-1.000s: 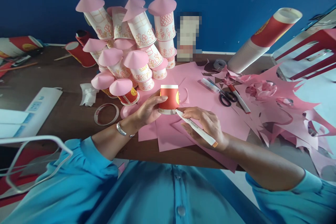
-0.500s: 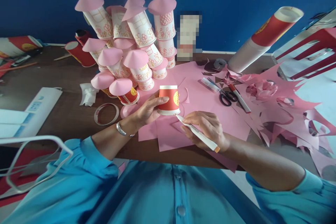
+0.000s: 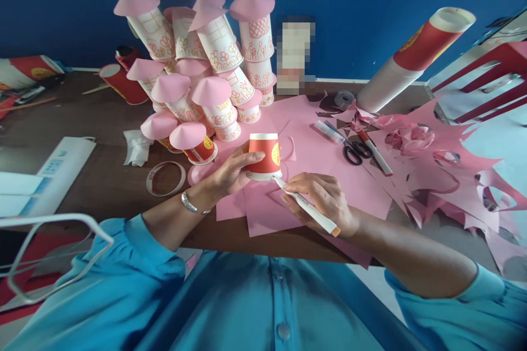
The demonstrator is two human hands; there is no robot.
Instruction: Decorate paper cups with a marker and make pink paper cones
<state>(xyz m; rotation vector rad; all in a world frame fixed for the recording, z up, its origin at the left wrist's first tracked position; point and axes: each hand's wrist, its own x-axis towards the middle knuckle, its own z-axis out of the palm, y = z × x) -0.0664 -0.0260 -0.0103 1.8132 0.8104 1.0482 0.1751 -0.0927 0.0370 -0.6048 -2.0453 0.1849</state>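
A red and white paper cup with a yellow emblem is held upside down in my left hand, thumb across its front. My right hand grips a white marker with an orange end; its tip is at the cup's lower white rim. Pink paper sheets lie under both hands. Just left of the cup stand several paper cups with pink cone tops, many drawn with flowers and stacked. Two of the front ones are red.
Black scissors, pens and cut pink scraps lie at the right. A tall leaning stack of cups stands behind them. At the left are a tape roll, a crumpled tissue and a white box.
The marker tip has shifted slightly left along the cup's rim, with my right hand following. My left hand keeps the cup almost still. The view has moved a little.
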